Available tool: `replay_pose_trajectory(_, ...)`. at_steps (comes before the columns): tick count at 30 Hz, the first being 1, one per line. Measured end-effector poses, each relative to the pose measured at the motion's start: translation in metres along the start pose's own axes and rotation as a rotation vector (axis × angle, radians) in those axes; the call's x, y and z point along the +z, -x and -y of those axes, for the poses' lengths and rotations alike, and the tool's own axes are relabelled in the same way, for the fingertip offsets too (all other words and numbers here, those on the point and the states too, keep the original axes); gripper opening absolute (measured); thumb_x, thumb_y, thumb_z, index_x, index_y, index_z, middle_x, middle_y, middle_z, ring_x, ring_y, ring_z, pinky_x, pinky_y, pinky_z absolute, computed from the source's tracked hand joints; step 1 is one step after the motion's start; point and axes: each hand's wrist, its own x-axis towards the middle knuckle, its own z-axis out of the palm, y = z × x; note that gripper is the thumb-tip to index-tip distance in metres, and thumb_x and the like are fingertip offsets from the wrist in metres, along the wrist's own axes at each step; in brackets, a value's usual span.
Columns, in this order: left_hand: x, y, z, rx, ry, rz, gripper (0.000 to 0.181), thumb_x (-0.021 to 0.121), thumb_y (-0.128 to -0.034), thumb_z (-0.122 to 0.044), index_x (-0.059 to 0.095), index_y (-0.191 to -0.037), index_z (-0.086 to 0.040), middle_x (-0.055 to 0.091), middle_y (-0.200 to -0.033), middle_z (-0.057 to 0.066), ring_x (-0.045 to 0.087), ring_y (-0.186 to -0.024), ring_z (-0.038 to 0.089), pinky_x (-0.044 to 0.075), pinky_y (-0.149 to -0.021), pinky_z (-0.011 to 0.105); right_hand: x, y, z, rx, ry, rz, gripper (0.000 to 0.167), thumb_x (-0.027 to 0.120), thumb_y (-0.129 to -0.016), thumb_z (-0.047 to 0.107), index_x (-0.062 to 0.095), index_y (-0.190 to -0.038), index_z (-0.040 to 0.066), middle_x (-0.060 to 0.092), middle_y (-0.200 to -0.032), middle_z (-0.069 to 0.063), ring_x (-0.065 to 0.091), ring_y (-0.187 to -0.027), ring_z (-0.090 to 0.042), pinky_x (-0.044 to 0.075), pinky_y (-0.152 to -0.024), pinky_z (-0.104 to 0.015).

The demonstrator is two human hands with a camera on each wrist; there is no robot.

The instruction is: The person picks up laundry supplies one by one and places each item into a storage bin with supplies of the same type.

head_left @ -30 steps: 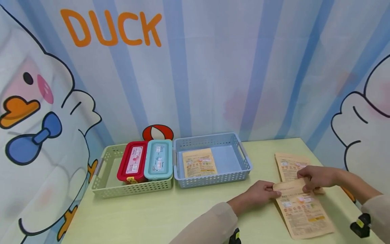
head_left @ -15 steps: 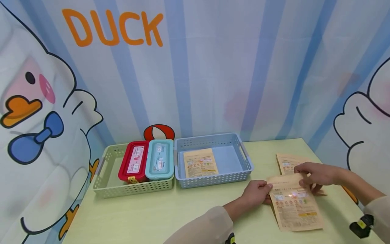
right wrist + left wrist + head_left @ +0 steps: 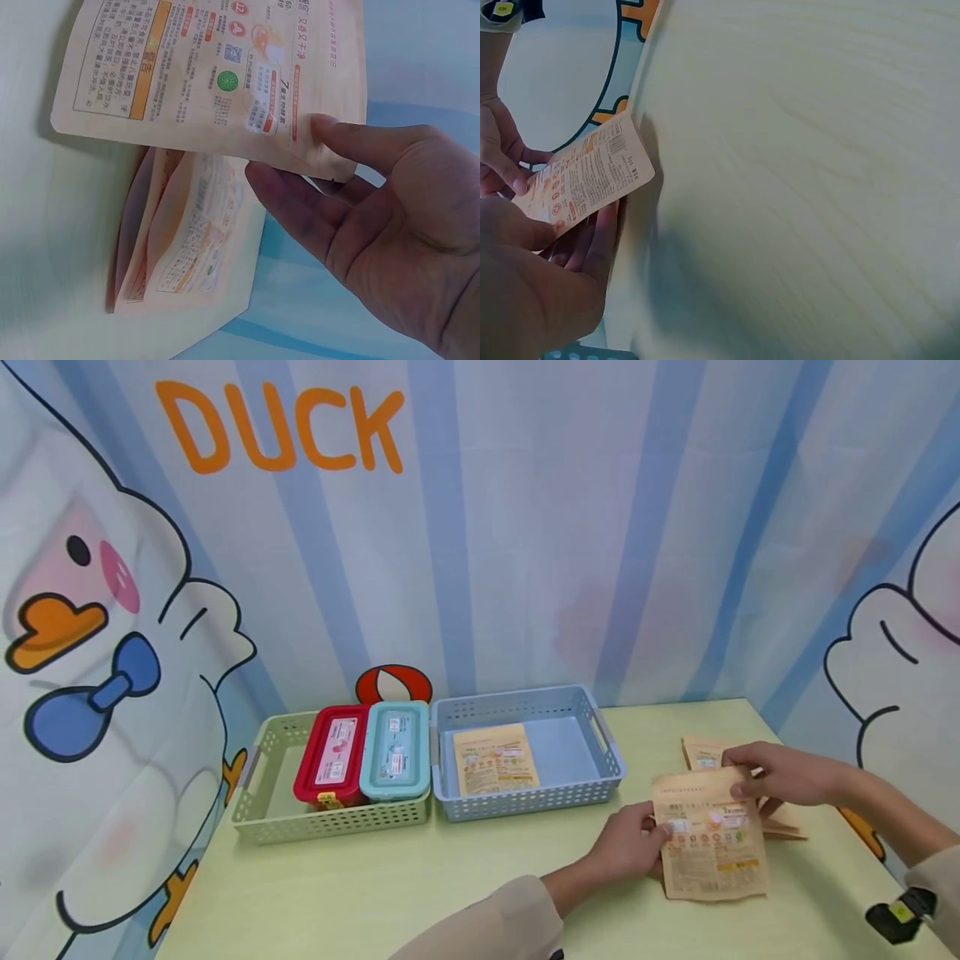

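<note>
A flat tan paper pouch (image 3: 712, 839) with printed text is held up over the right part of the table. My left hand (image 3: 628, 843) pinches its left edge, thumb on the printed face and fingers behind, as the left wrist view shows. With thumb and fingers, my right hand (image 3: 783, 774) pinches the pouch near its upper right corner. Below and behind it, more tan pouches (image 3: 187, 232) lie stacked on the table, partly hidden in the head view. Another such pouch (image 3: 495, 760) lies in the left part of the blue basket (image 3: 525, 806).
Left of the blue basket stands a green basket (image 3: 330, 827). It holds a red-lidded box (image 3: 335, 756) and a turquoise-lidded box (image 3: 395, 752), both labelled. A striped curtain (image 3: 525, 527) with duck drawings hangs behind the pale yellow table (image 3: 360, 893).
Both hands have lifted the pouch off the table and shifted it left, and its printed face has tilted up toward me. The baskets and boxes have stayed in place.
</note>
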Motion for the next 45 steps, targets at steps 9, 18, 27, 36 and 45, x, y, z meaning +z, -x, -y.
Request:
replay_pose_trajectory(9,-0.022,0.005,-0.017,0.068,0.054,-0.016,0.022,0.06,-0.1098,-0.017,0.071,-0.129,-0.015,0.068,-0.093,-0.007,0.07,-0.074,0.007,0.063,-0.064,0.033,-0.001,-0.003,0.016,-0.064,0.047,-0.135,0.015,0.057,-0.111,0.013,0.056,-0.116,-0.001,0.065,-0.111,-0.019,0.073,-0.091,-0.026,0.064,-0.072,-0.043)
replay_pose_trajectory(18,-0.056,0.006,-0.037,0.138,0.076,-0.048,0.016,0.059,-0.1109,-0.019,0.07,-0.121,-0.013,0.067,-0.093,-0.005,0.07,-0.078,0.007,0.063,-0.062,0.03,0.008,-0.011,0.045,-0.032,0.161,-0.465,0.036,0.062,-0.11,0.018,0.049,-0.136,-0.003,0.067,-0.11,-0.014,0.07,-0.092,-0.019,0.06,-0.072,-0.036)
replay_pose_trajectory(27,-0.089,0.004,-0.055,0.222,0.085,-0.1,0.016,0.058,-0.1118,-0.022,0.068,-0.113,-0.009,0.071,-0.104,-0.003,0.072,-0.084,0.006,0.063,-0.063,0.028,0.013,-0.019,0.074,-0.01,0.147,-0.68,0.047,0.06,-0.111,0.028,0.044,-0.14,-0.006,0.072,-0.115,-0.018,0.069,-0.094,-0.013,0.056,-0.076,-0.029)
replay_pose_trajectory(36,-0.115,0.006,-0.068,0.228,0.14,-0.159,0.032,0.058,-0.1115,-0.024,0.065,-0.142,-0.018,0.07,-0.114,-0.001,0.075,-0.092,0.009,0.064,-0.069,0.031,0.026,-0.025,0.093,-0.063,0.158,-0.718,0.056,0.063,-0.109,0.029,0.045,-0.152,-0.003,0.065,-0.13,-0.024,0.068,-0.116,-0.027,0.053,-0.081,-0.015)
replay_pose_trajectory(45,-0.135,0.005,-0.073,0.217,0.16,-0.207,0.033,0.06,-0.1108,-0.024,0.065,-0.143,-0.018,0.071,-0.11,0.0,0.076,-0.091,0.013,0.064,-0.07,0.033,0.035,-0.029,0.106,-0.123,0.238,-0.641,0.076,0.064,-0.109,0.025,0.021,-0.169,0.007,0.062,-0.133,-0.023,0.065,-0.12,-0.041,0.056,-0.094,-0.047)
